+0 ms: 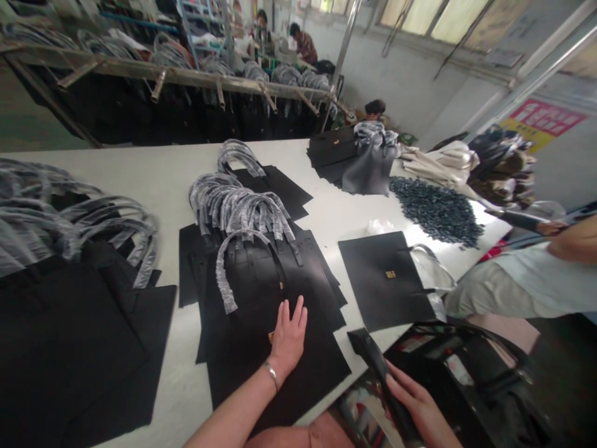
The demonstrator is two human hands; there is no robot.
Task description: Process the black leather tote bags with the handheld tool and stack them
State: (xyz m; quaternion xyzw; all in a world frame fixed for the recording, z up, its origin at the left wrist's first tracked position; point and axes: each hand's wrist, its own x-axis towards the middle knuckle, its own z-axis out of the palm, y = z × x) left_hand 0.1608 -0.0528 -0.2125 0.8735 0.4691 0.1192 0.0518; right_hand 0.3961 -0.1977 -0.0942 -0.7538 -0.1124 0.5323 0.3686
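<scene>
My left hand (288,336) lies with spread fingers on the top black bag panel (252,367) of a stack, partly over a small gold clasp. Plastic-wrapped handles (242,208) rise from the far end of that stack, and one wrapped handle (224,280) curves over the nearer panels. My right hand (413,395) is wrapped round a long black tool (380,367), held beyond the right side of the stack near the table's front edge. What the tool is cannot be made out.
More black panels with wrapped handles (84,348) lie at left. At right are a panel with a gold clasp (373,289), a pile of small dark pieces (438,208) and a person's arm (576,242). Black bags (448,379) sit below the table edge (321,407).
</scene>
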